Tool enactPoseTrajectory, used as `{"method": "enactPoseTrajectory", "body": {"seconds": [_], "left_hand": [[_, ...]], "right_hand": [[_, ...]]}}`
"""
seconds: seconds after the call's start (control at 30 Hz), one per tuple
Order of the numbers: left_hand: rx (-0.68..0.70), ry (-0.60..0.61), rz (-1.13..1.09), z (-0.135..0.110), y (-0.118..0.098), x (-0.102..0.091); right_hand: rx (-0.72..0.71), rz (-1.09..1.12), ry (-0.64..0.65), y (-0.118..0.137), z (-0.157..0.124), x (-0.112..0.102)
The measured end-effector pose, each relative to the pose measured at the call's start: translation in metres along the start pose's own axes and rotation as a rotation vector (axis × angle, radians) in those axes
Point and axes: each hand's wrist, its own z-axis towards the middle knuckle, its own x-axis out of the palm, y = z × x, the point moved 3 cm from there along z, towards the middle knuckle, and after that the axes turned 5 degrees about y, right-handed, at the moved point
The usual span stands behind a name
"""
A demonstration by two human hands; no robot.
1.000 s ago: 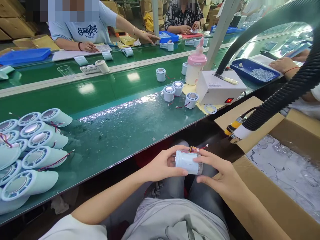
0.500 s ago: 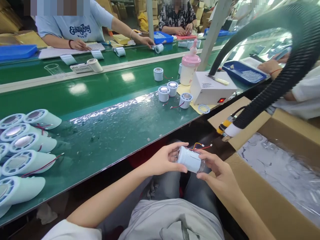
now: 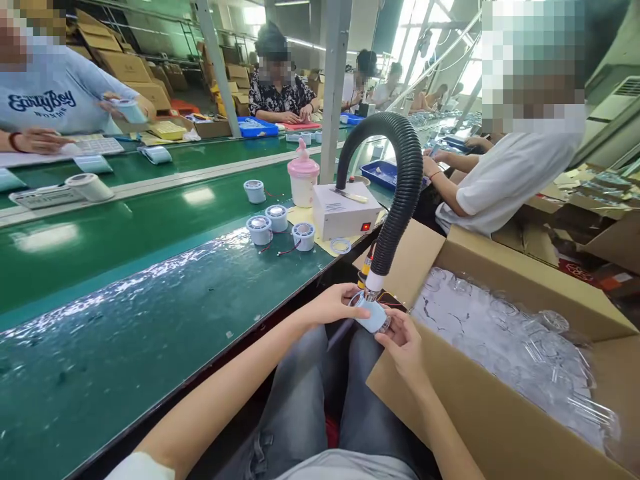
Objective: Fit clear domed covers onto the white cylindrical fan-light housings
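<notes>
Above my lap, a pale blue cylindrical housing (image 3: 371,317) lies tilted between my two hands, with a clear plastic part (image 3: 385,325) at its right end. My left hand (image 3: 334,305) grips the housing's left end, thumb along its front. The fingers of my right hand (image 3: 404,339) are closed around the clear end. Red and yellow wires run out behind the housing. Right over it hangs the metal tip of a black corrugated hose (image 3: 400,200), with a white collar (image 3: 375,282) and a yellow piece beside it. Whether the tip touches the housing I cannot tell.
At my right stands an open cardboard box (image 3: 425,373) of clear plastic parts. A white box-shaped machine (image 3: 345,210) with a red switch, a pink-lidded bottle (image 3: 303,180) and several pale blue units (image 3: 303,237) stand on the green bench (image 3: 165,347). Co-workers sit across and to the right.
My view has swung right and up, showing more of the box and a co-worker. The housing is now under the hose tip, still in both hands. A co-worker across has lifted a pale blue part.
</notes>
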Motion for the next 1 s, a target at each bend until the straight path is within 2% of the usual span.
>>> {"method": "enactPoseTrajectory", "body": {"seconds": [0.1,0.2,0.37,0.5,0.73,0.87,1.0], "left_hand": [[0.005,-0.005,0.013,-0.014,0.001,-0.003],[-0.002,-0.005,0.016,-0.043,0.005,-0.001],[0.098,-0.007,0.155,-0.103,0.007,0.016],[0.190,-0.036,0.193,-0.137,0.003,0.030],[0.284,-0.069,0.348,-0.157,-0.011,0.033],[0.346,-0.075,0.431,-0.159,-0.017,0.033],[0.334,-0.087,0.421,-0.160,-0.018,0.032]], "right_hand": [[-0.001,-0.025,0.075,0.008,0.001,0.003],[0.019,-0.063,0.167,0.020,-0.006,0.011],[0.001,-0.276,0.407,0.049,-0.031,0.025],[-0.004,-0.390,0.555,0.072,-0.046,0.031],[0.271,-0.267,0.629,0.091,-0.043,0.042],[0.344,-0.145,0.627,0.099,-0.038,0.049],[0.462,-0.007,0.639,0.099,-0.037,0.052]]}}
